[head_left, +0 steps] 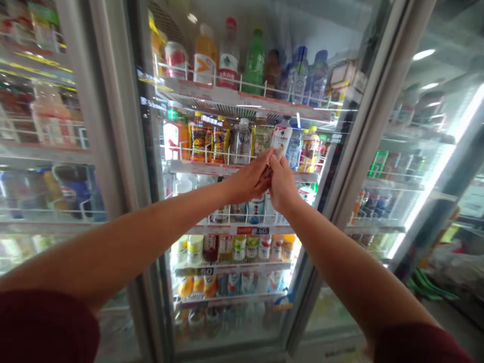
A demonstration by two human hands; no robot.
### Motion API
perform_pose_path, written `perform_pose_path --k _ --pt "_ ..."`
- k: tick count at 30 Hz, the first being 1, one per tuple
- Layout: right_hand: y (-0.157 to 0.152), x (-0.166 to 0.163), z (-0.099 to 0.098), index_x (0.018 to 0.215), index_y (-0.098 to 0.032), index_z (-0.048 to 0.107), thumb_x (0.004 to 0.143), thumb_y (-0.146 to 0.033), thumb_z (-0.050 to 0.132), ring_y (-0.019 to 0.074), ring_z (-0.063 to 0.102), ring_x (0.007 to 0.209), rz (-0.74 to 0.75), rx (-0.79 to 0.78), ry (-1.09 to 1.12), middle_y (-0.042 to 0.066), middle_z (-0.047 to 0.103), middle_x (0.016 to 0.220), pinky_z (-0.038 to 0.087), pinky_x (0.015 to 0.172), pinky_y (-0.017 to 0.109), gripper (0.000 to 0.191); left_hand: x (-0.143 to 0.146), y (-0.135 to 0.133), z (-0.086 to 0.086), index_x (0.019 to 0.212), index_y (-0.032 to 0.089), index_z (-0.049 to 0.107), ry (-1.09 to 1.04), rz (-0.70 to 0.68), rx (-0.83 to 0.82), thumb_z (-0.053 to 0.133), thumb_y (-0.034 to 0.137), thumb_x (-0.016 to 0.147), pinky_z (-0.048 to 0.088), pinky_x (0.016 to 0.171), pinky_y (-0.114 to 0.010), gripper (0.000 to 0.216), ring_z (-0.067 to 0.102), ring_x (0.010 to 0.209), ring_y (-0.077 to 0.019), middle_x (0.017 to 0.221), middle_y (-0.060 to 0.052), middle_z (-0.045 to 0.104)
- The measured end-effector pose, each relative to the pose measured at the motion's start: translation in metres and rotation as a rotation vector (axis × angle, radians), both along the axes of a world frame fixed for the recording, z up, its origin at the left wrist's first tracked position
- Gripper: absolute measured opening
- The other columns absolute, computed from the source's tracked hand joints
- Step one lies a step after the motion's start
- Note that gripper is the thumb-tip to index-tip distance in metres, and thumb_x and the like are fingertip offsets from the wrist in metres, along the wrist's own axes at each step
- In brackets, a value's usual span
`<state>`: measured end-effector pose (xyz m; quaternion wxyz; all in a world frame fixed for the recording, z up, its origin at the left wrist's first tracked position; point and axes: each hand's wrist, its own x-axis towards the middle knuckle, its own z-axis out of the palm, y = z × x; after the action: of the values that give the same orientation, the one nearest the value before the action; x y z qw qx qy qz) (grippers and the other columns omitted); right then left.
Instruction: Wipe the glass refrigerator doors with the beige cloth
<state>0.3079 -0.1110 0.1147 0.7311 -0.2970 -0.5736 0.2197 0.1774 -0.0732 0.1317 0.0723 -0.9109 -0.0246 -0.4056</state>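
Observation:
Both arms reach forward toward the shelves of a lit drinks fridge. My left hand [253, 175] and my right hand [282, 182] meet in front of the middle shelves, their fingers closed together around the lower end of a bottle with a white label [282, 137]. The bottle leans slightly to the right, with a little red and a dark mark on its label. My fingers hide its lower part, and its top blends into the bottles behind.
Wire-fronted shelves hold several bottles and cans: a green bottle [254, 61], a red-capped bottle [228, 58] and an orange drink bottle [204, 55] stand on top. Metal door frames [117, 126] run down both sides. More stocked fridges stand left and right.

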Motion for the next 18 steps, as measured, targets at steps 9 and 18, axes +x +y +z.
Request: perform_pose_path --k 9,18 --pt "0.011 0.113 0.055 0.154 -0.022 0.040 0.101 -0.032 0.032 0.0291 0.052 0.141 -0.921 0.417 -0.494 0.014 0.053 0.148 0.043 0.116 0.058 0.055 -0.141 0.038 -0.008 0.161 0.029 0.035 -0.072 0.682 0.363 0.042 0.039 0.109 0.005 0.133 -0.056 0.053 0.012 0.162 -0.0241 0.172 -0.001 0.026" --pt "0.042 0.117 -0.018 0.167 -0.021 0.028 0.106 -0.050 0.031 0.0321 0.018 0.162 -1.154 0.358 -0.938 0.012 0.032 0.172 0.023 0.128 0.061 0.067 -0.156 0.064 -0.056 0.163 0.026 0.035 -0.268 0.875 0.334 0.045 0.037 0.105 0.013 0.130 -0.061 0.060 0.018 0.160 -0.0302 0.169 -0.007 0.034"
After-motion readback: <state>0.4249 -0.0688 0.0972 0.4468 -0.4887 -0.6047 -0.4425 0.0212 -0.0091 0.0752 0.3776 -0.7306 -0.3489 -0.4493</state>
